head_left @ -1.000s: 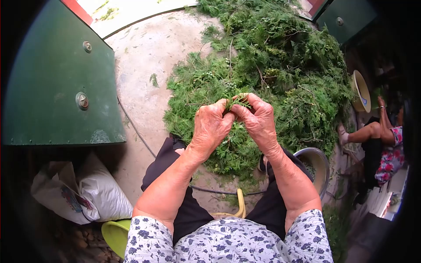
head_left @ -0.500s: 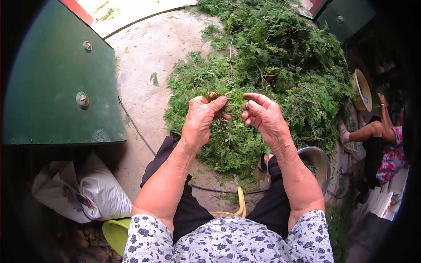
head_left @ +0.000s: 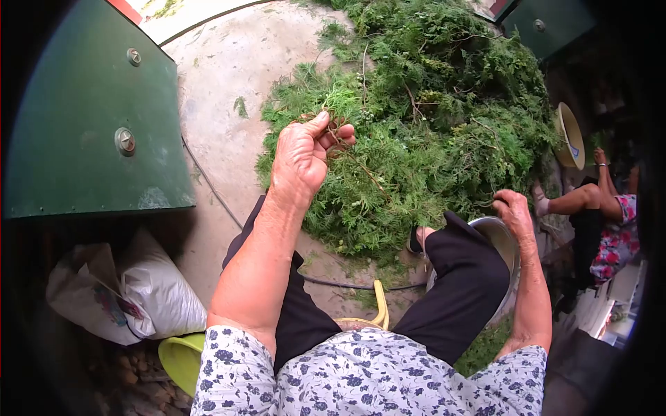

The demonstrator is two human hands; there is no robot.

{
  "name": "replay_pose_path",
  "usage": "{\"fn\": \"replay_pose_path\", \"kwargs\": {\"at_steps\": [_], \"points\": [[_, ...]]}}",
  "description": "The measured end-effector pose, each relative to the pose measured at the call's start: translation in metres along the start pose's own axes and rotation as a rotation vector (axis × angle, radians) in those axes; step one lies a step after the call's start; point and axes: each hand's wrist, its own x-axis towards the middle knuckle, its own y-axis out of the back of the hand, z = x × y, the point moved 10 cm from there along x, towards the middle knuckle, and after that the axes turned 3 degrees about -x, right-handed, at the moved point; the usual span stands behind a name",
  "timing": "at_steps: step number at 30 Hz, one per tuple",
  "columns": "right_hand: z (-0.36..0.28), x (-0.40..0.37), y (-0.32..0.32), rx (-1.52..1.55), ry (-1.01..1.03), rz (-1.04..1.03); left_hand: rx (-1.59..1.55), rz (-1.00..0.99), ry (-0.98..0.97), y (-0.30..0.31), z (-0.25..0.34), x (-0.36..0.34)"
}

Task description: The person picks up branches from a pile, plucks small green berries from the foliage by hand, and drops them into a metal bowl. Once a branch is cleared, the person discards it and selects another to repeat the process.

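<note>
Out over a heap of cut evergreen branches [head_left: 444,145], my left hand [head_left: 305,149] pinches a thin evergreen sprig [head_left: 338,132], its brown stem between thumb and fingers. Green leaf tips of the sprig show just above the thumb. My right hand [head_left: 515,213] is off to the right, over the edge of a metal basin [head_left: 497,232] beside my right knee. Its fingers are curled and point left; whatever they hold is hidden. My knee covers part of the basin, so its contents barely show.
Green metal doors [head_left: 90,118] stand at left and upper right. White sacks [head_left: 163,291] and a yellow-green basin [head_left: 179,364] lie lower left. A dark cable [head_left: 215,191] crosses the floor. Another person [head_left: 610,215] sits at right near a yellow basin [head_left: 570,135].
My right hand has moved away from my left, rightward and down to the metal basin. The left hand has shifted slightly up and left with the sprig. My right knee has swung outward.
</note>
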Motion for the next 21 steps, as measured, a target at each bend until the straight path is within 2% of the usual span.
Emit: {"fn": "replay_pose_path", "kwargs": {"at_steps": [2,3,5,6,7,8,10,12,14,18,21], "points": [[0.026,-0.030,-0.022,-0.328,-0.006,-0.295,-0.008,0.014,-0.017,0.002,0.001,0.001],[0.018,-0.029,-0.013,-0.351,-0.090,-0.273,-0.004,0.017,-0.031,0.002,0.001,0.002],[-0.033,-0.013,0.013,0.115,-0.067,-0.010,-0.005,0.011,-0.023,0.001,-0.002,0.001],[-0.064,-0.005,0.013,0.299,-0.081,-0.022,-0.003,0.001,-0.020,-0.001,-0.002,0.001],[-0.110,0.000,0.014,0.401,0.063,0.026,0.001,-0.003,-0.020,-0.004,-0.004,0.001],[-0.146,0.005,0.005,0.467,0.142,-0.030,-0.014,0.012,-0.016,-0.003,-0.006,0.001],[-0.199,0.007,-0.033,0.749,0.170,-0.251,-0.031,0.031,-0.022,0.000,-0.007,0.001],[-0.232,0.012,-0.055,0.857,0.210,-0.265,-0.041,0.005,-0.056,0.000,-0.006,0.003],[-0.240,0.012,-0.069,1.086,-0.088,-0.318,-0.037,-0.005,-0.076,0.001,-0.002,0.003],[-0.232,0.025,-0.065,1.110,-0.098,-0.189,-0.030,0.044,-0.047,0.011,0.009,-0.004],[-0.223,0.021,-0.066,0.990,-0.038,-0.241,0.223,0.349,-0.284,0.048,0.049,-0.007]]}}
